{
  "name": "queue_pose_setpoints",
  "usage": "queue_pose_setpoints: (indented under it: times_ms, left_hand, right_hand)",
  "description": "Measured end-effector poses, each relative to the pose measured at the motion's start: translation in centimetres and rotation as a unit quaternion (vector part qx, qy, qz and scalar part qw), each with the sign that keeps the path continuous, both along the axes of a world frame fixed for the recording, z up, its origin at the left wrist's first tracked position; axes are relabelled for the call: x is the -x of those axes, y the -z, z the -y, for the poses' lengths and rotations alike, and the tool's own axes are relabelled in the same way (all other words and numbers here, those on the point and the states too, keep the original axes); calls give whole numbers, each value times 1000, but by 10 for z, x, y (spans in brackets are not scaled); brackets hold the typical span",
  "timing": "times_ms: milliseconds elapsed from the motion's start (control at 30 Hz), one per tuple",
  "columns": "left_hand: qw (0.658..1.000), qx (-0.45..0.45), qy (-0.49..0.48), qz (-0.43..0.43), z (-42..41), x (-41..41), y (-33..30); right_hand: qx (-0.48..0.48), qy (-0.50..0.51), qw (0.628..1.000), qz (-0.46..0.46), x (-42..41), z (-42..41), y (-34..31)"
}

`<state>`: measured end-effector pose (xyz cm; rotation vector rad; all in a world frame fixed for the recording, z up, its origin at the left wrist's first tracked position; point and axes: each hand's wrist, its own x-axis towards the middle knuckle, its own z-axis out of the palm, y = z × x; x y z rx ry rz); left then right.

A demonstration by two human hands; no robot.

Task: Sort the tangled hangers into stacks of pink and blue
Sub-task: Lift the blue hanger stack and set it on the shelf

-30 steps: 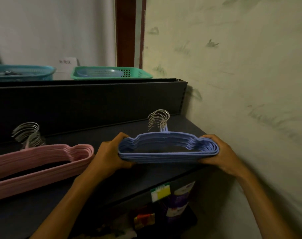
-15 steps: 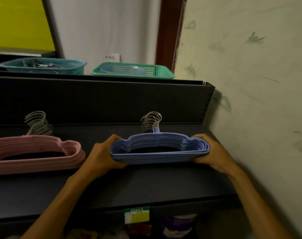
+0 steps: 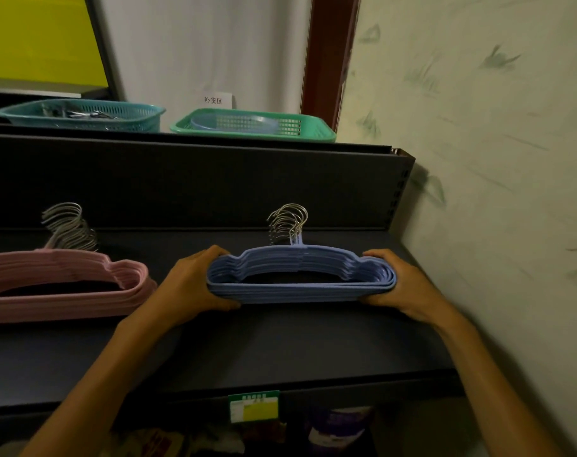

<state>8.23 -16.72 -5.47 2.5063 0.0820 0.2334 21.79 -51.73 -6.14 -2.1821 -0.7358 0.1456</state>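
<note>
Lower half of the frame: we see two bare forearms rising from the bottom edge, one at the lower left and one at the lower right, each ending in a hand. We note no sleeve, watch, ring or glove on either. The left hand shows its back and knuckles to us; the right hand shows its back, with the wrist narrowing below it.

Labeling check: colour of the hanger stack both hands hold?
Blue hangers, metal hooks; head view.

Head view, down onto near shelf
</note>
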Motion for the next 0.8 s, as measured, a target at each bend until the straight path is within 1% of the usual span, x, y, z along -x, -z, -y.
queue_pose_setpoints:
  times_ms: [133,300,400,600,733,800]
  left_hand:
    - [1000,-22,-4,4,6,-3,-6]
    - [1000,-10,-22,12,12,-5,-8]
    - [1000,-16,-23,14,11,-4,-9]
    - [1000,-21,-4,-13,11,-6,-12]
    - [999,-39,-5,-4,10,-9,-10]
    - [999,-43,0,-14,8,-10,-10]
  right_hand:
    - [3,-11,1000,-2,5,-3,-11]
    - [-8,2,1000,28,5,-5,-19]
    - [4,0,999,32,2,-7,-22]
    - [33,-6,999,33,1,-11,-25]
    - [50,-9,997,59,3,-19,-26]
    - [52,-9,997,62,3,-19,-27]
